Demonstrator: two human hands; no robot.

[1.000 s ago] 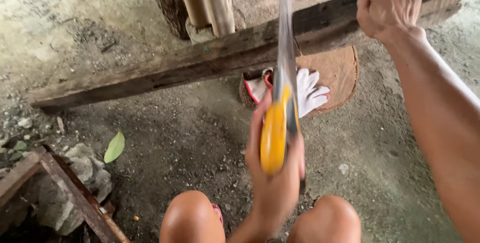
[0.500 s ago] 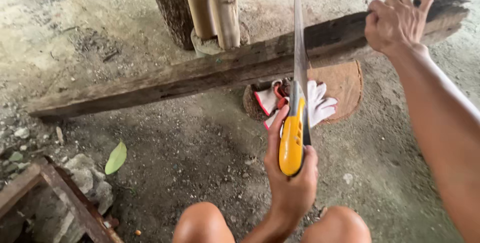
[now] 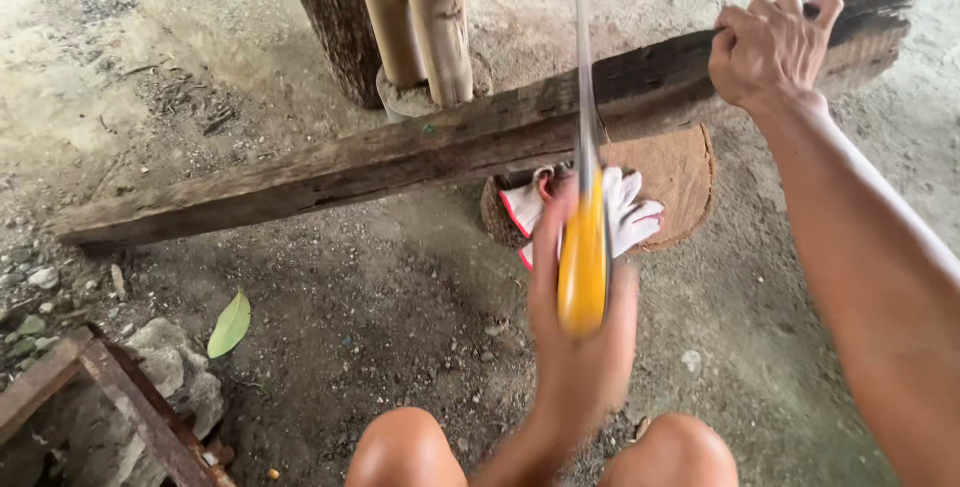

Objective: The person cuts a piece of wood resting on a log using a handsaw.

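Weathered grey wood, the long plank (image 3: 400,162) lies slanted across the dirt floor (image 3: 380,307), propped near a round mat (image 3: 680,172) where white gloves (image 3: 630,212) lie. The right hand (image 3: 770,52) has its fingers clamped over the plank's top edge. The left hand (image 3: 585,347) is wrapped tight round the yellow handle of a saw (image 3: 585,247), its blurred blade crossing the plank. That plank looks heavy, stiff and splintery; holding the edge close beside the blade seems soundest.
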